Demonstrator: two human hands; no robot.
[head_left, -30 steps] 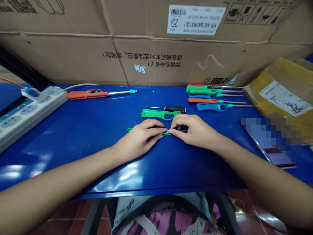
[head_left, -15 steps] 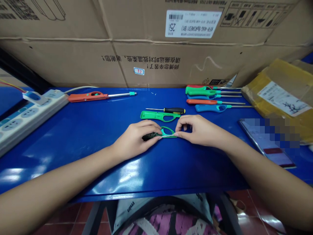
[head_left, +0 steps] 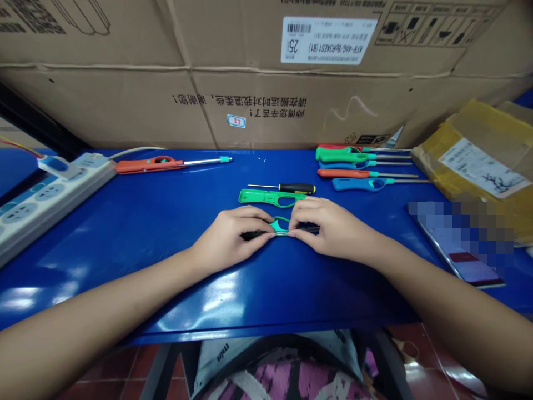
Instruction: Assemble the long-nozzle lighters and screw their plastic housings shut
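Observation:
Between my hands, low over the blue table, is a green lighter casing half point(head_left: 281, 219) with a looped trigger guard and a teal trigger point(head_left: 276, 226). My left hand point(head_left: 233, 233) is closed on its left part, where a black piece point(head_left: 252, 235) shows under the fingers. My right hand point(head_left: 328, 225) pinches the casing's right end, and a dark part point(head_left: 308, 228) shows behind the fingertips. Just beyond lies the other green casing half point(head_left: 266, 196), alongside a black-and-yellow screwdriver point(head_left: 297, 188). My fingers hide much of the held casing.
An orange lighter point(head_left: 150, 164) lies at the back left by a white power strip point(head_left: 45, 191). Several coloured lighters point(head_left: 353, 173) are at the back right. A phone point(head_left: 453, 244) and a yellow taped package point(head_left: 478, 166) lie at right. A large cardboard box point(head_left: 250, 83) stands behind.
My right hand has moved slightly left along the casing, closer to my left hand, and now covers its right end. The thin pale wire seen before is mostly hidden. My left hand has hardly moved.

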